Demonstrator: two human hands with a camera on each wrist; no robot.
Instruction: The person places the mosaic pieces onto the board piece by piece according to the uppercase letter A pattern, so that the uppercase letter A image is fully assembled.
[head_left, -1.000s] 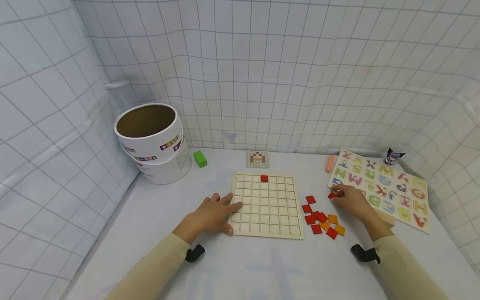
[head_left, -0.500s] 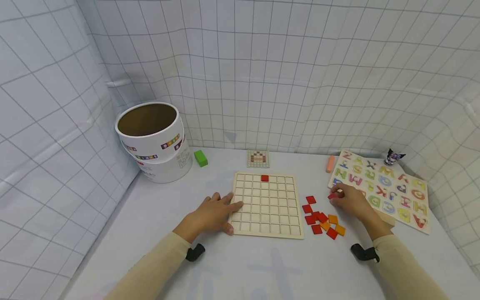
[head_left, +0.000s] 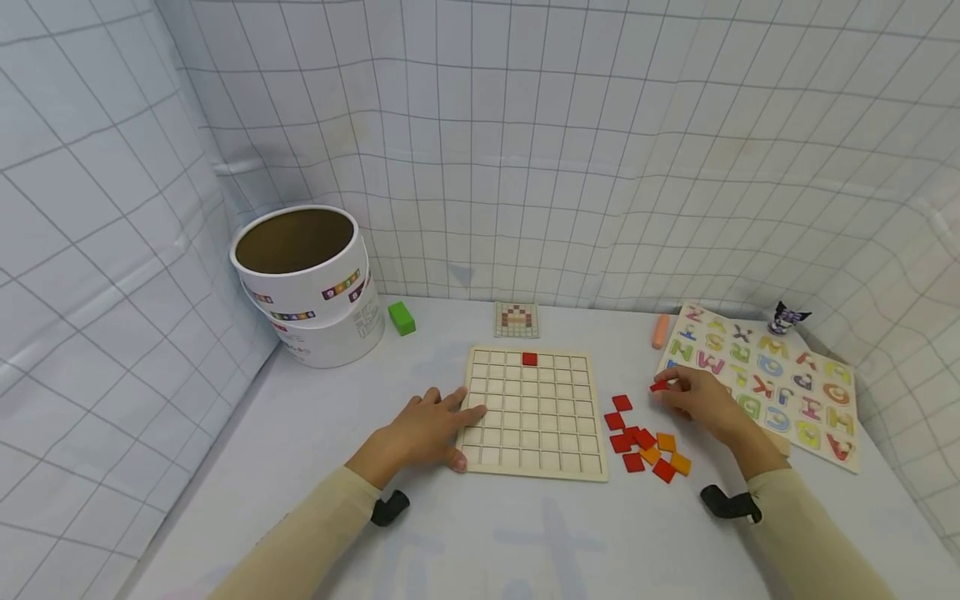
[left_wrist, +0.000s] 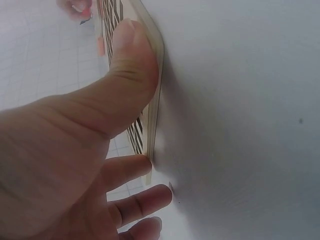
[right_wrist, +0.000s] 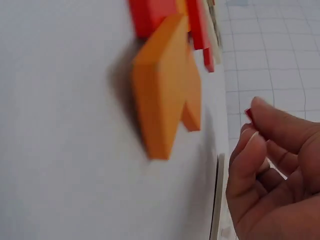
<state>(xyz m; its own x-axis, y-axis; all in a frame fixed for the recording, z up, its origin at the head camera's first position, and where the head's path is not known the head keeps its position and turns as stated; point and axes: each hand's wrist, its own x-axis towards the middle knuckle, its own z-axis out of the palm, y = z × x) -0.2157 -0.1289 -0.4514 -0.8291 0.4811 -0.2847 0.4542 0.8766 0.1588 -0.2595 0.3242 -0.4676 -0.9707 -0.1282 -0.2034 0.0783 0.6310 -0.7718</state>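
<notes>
A wooden grid board lies in the middle of the table, with one red tile set in its top row. My left hand rests flat on the board's left edge; in the left wrist view its thumb lies along the board's rim. My right hand pinches a red tile just above the table, right of the board. A little of that tile shows at my fingertips in the right wrist view. Several loose red and orange tiles lie between the board and my right wrist.
A white round tub stands at the back left, with a green block beside it. A small pattern card lies behind the board. At the right are an alphabet puzzle, an orange stick and a small figurine.
My right hand, pinching the red tile, has shifted slightly left and up. The left hand has stayed on the board's edge.
</notes>
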